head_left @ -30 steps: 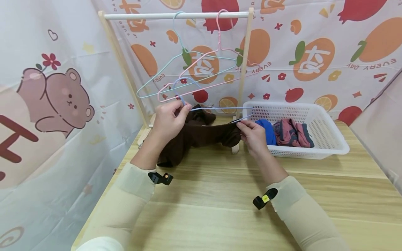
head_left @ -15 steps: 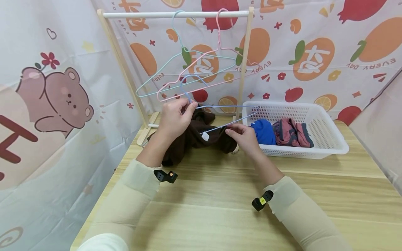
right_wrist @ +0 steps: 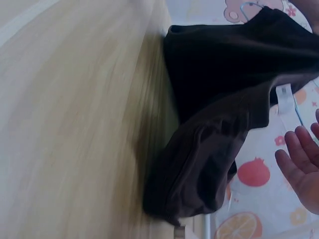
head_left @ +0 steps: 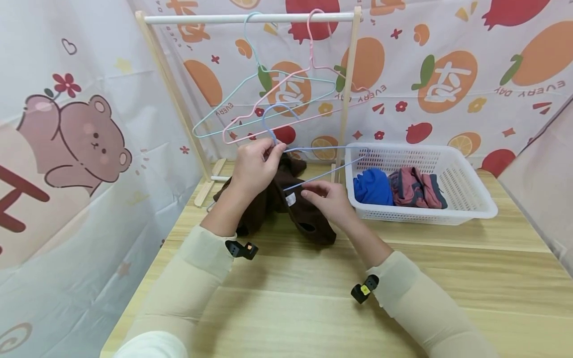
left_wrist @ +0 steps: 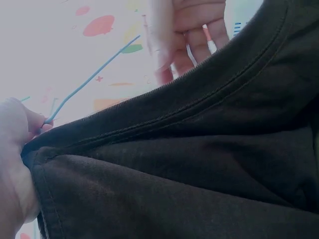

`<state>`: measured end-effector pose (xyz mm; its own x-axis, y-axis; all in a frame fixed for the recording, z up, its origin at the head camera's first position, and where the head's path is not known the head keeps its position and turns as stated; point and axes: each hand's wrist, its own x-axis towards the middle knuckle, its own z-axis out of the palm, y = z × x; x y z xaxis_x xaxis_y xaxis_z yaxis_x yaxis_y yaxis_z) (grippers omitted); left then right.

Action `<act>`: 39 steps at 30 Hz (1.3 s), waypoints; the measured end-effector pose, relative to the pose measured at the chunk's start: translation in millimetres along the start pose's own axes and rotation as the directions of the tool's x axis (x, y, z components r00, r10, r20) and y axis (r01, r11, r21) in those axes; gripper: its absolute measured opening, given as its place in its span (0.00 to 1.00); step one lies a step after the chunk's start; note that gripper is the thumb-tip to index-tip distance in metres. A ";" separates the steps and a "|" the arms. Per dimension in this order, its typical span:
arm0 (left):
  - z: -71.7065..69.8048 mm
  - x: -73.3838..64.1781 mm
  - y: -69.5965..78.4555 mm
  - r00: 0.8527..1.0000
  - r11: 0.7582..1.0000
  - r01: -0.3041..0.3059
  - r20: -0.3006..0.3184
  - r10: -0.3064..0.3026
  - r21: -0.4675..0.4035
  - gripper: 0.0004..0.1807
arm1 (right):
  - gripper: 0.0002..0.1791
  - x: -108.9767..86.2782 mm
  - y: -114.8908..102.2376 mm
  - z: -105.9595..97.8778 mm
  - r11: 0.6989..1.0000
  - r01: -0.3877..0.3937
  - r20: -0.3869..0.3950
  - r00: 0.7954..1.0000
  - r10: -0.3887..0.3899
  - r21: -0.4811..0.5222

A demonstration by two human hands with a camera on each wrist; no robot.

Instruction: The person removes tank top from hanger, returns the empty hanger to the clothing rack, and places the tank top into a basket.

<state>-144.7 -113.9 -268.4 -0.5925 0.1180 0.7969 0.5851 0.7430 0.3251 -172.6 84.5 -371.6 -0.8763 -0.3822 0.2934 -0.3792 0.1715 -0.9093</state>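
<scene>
In the head view, my left hand point(head_left: 256, 166) pinches a light blue clothes hanger point(head_left: 322, 147) just below its hook. The left wrist view has the neckline of a dark brown shirt point(left_wrist: 164, 129) running right up to that hand, whose grip on the cloth is partly hidden. One arm of the hanger reaches rightward, outside the shirt. A sleeve of the shirt point(head_left: 313, 221) hangs down on the right, and a white tag point(head_left: 291, 199) shows at the neckline. Close by the neckline is my right hand point(head_left: 329, 201); its fingers point(right_wrist: 299, 154) are extended and hold nothing.
Behind the hands stands a wooden rack point(head_left: 351, 74) with a white rail, bearing a mint green hanger point(head_left: 226, 102) and a pink hanger point(head_left: 273, 89). On the right, a white basket point(head_left: 470, 184) contains blue cloth point(head_left: 373, 188) and reddish-grey cloth point(head_left: 414, 188).
My right hand has let go of the shirt and shifted left. The shirt's right side has dropped off the hanger arm and hangs lower. My left hand moved slightly right with the hanger.
</scene>
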 end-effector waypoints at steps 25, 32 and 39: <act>21.9 -0.3 9.4 0.999 0.996 0.038 -0.014 -0.039 -0.086 0.10 | 0.06 7.1 -36.9 50.3 0.937 0.319 -0.102 0.937 -0.335 -0.146; 23.9 -2.0 10.7 0.999 0.989 0.035 -0.011 -0.037 -0.141 0.10 | 0.05 7.6 -34.6 52.7 0.942 0.295 -0.114 0.943 -0.314 -0.160; 23.5 -0.2 10.5 0.999 0.973 0.034 -0.005 -0.036 -0.229 0.11 | 0.04 9.7 -33.1 54.8 0.926 0.313 -0.134 0.929 -0.345 -0.213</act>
<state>-151.5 -90.6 -277.1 -0.6108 0.0878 0.7869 0.6758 0.5756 0.4604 -152.2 25.3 -354.9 -0.7229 -0.2926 0.6260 -0.6887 0.2322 -0.6868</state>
